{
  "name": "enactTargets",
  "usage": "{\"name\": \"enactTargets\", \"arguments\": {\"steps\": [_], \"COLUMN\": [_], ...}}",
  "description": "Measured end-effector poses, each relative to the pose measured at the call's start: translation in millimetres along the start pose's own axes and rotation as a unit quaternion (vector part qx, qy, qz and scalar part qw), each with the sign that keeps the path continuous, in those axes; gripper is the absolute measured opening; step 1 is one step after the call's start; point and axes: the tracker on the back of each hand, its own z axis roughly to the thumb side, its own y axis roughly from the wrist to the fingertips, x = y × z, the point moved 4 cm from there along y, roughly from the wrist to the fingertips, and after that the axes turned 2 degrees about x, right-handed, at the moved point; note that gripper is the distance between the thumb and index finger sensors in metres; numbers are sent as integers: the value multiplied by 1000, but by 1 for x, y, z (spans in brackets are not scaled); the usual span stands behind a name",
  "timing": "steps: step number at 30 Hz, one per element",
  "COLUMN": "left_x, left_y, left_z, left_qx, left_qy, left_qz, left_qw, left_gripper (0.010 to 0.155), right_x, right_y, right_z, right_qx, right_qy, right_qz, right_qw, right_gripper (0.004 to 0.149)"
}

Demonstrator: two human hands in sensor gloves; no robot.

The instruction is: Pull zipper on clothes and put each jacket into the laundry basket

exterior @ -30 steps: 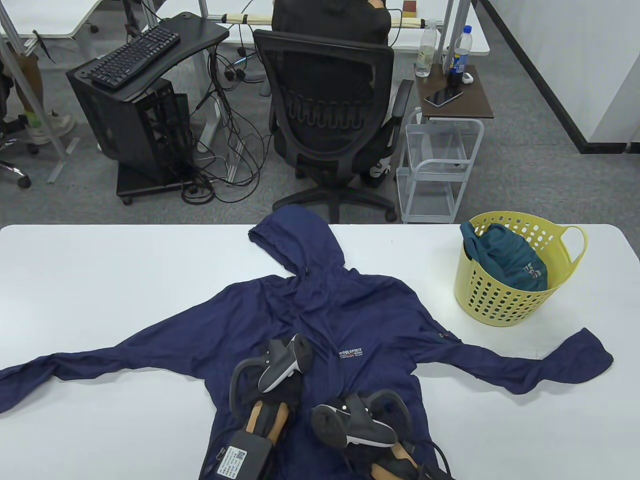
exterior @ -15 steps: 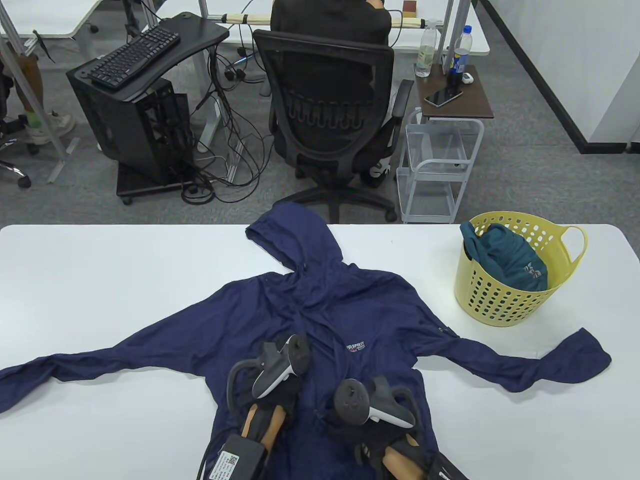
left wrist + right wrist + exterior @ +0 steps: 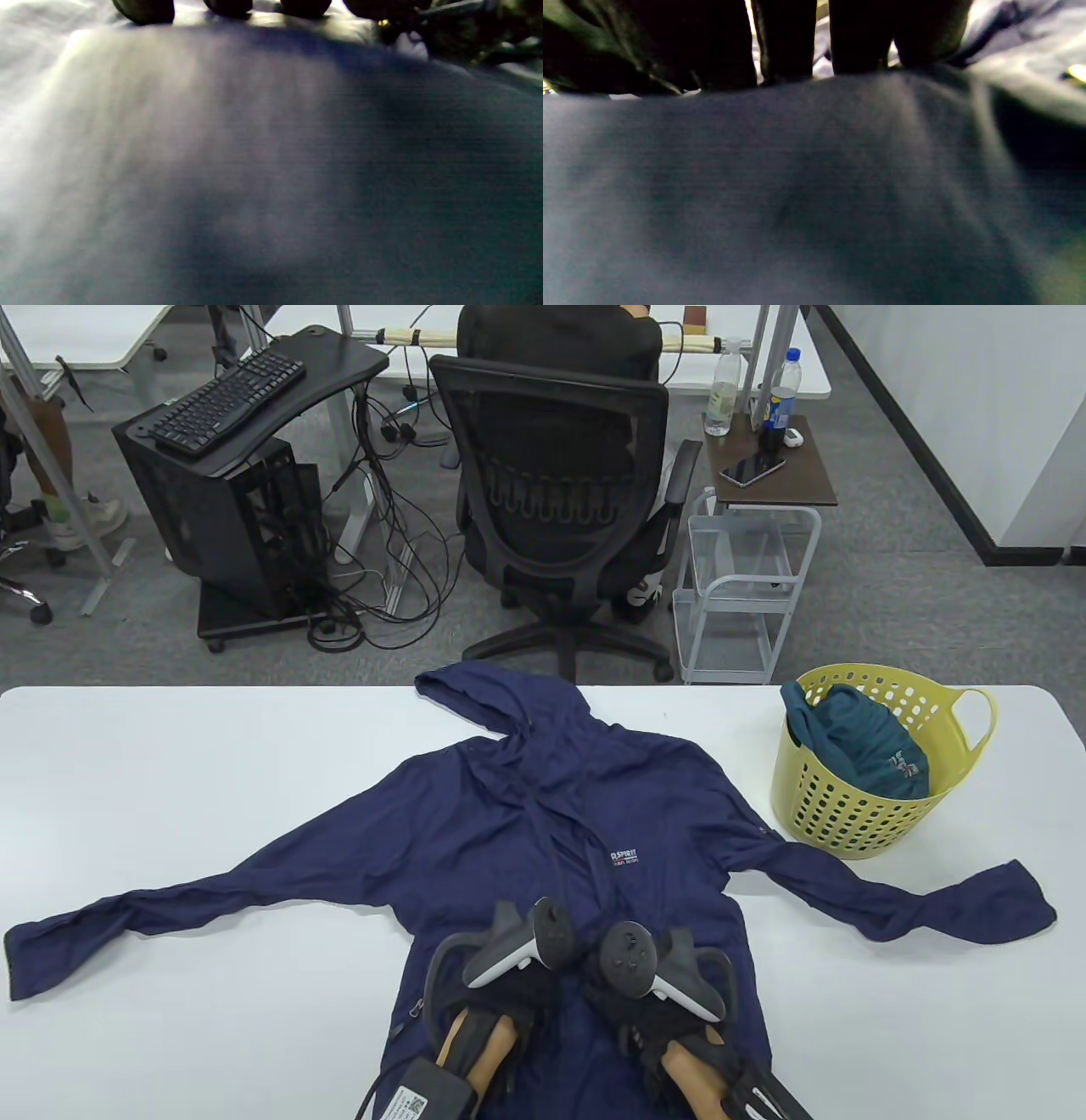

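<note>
Item 1: navy hooded jacket (image 3: pixel 543 823), spread flat across the centre of the white surface (image 3: pixel 170 780), sleeves out to lower left and right, presumably laid open so the zipper can be reached. Item 2: left hand (image 3: pixel 501 993) and right hand (image 3: pixel 670 1010), set side by side on the lower front, lower centre; fingertips (image 3: pixel 861 38) are seen pressed on cloth, but whether anything is pinched cannot be told. Item 3: yellow laundry basket (image 3: pixel 857 814), right of frame, 1 teal garment (image 3: pixel 865 746) inside.
</note>
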Motion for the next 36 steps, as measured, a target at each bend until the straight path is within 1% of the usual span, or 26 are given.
{"name": "enactTargets", "arguments": {"steps": [5, 9, 13, 16, 18, 21, 23, 26, 27, 29, 32, 34, 36], "left_x": [2, 1, 0, -1, -2, -3, -2, -4, -7, -11, -22, -27, -26], "left_y": [4, 6, 8, 10, 11, 12, 12, 8, 6, 1, -12, -20, -24], "left_z": [-7, -17, -29, -42, -52, -61, -63, -60, -59, -56, -48, -38, -24], "left_qx": [-22, -39, -61, -87, -104, -116, -113, -108, -104, -93, -69, -54, -33], "left_qy": [15, 17, 14, 22, 24, 19, 13, 21, 23, 10, -19, -19, -5], "left_qz": [0, 7, 19, 45, 60, 70, 72, 86, 96, 104, 144, 163, 154], "left_qw": [1000, 999, 998, 995, 992, 991, 991, 990, 990, 990, 987, 985, 987], "left_gripper": [53, 54, 54, 54, 54, 54, 54, 55, 55, 55, 55, 52, 51], "right_x": [2, 7, 4, 1, -2, -6, -13, -13, -13, -13, -11, -9, -7], "right_y": [-6, -14, -22, -30, -34, -36, -32, -28, -26, -22, -12, -5, 2], "right_z": [20, 37, 54, 67, 75, 81, 79, 71, 65, 57, 38, 27, 15], "right_qx": [29, 57, 91, 116, 134, 156, 151, 133, 114, 91, 53, 36, 16], "right_qy": [-50, -56, -72, -77, -65, -51, -44, -22, -13, -7, 3, 20, 39], "right_qz": [-7, -15, 2, 24, 45, 63, 82, 82, 85, 74, 51, 37, 29], "right_qw": [998, 997, 993, 990, 988, 984, 984, 987, 990, 993, 997, 998, 999], "right_gripper": [45, 45, 45, 45, 45, 45, 46, 45, 45, 45, 45, 45, 45]}}
